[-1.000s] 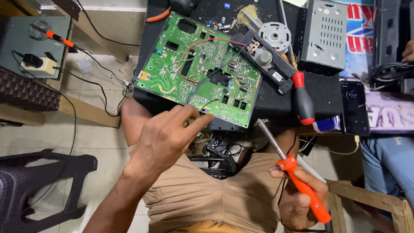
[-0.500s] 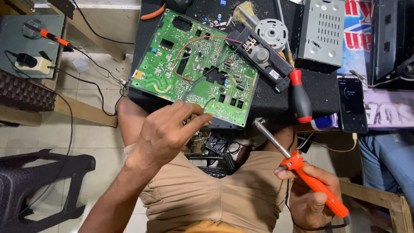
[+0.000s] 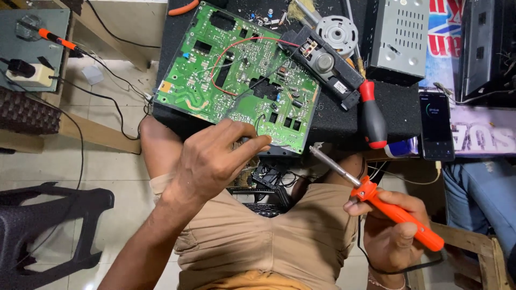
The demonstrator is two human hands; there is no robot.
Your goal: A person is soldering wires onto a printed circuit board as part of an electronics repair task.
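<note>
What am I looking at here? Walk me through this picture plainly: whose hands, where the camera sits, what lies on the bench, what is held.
There is no machine: a seated person works with bare hands, and the camera sits on their head, looking down over their lap. The left hand rests its fingertips at the near edge of a green circuit board on a black worktop. The right hand has its grip closed on an orange soldering iron, metal tip pointing towards the board but off it. Also on the worktop: a red-and-black screwdriver, a small motor assembly, a grey metal box and a phone.
</note>
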